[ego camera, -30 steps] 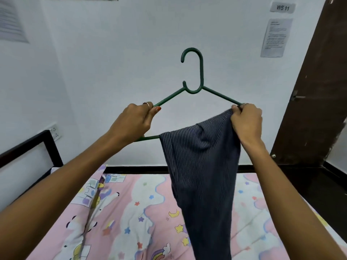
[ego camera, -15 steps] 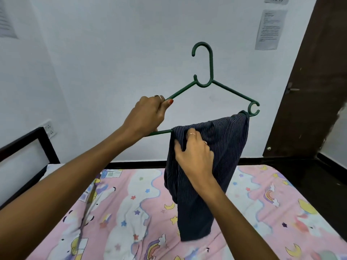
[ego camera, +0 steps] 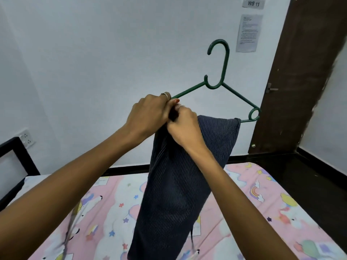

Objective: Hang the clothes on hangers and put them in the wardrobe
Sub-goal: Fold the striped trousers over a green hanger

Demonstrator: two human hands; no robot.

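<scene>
Reaching forward from the lower edge, two bare forearms are seen above a bed [ego camera: 281, 212] covered by a pink sheet printed with stars, rainbows and clouds. A dark blue pinstriped garment [ego camera: 178, 184] is draped over the lower bar of a green plastic hanger [ego camera: 224, 68]; its folded length hangs down in front of the bed, lower end out of frame. The left hand [ego camera: 148, 117] is curled round the hanger's left shoulder arm, fingers clamped on it, a ring visible on one finger. The right hand [ego camera: 185, 128] is just beside the left, touching it; its fingers are bunched and pinched on the garment's upper left edge at the bar. The hanger is held upright in the air, hook uppermost, right end loop left bare beside the cloth. Farther back: a black bed frame [ego camera: 16, 156] and wall socket [ego camera: 26, 138] at left, a white wall, a sign [ego camera: 253, 3] marked "WS 11" above a printed notice [ego camera: 248, 32], and a dark brown door [ego camera: 300, 81] at right.
</scene>
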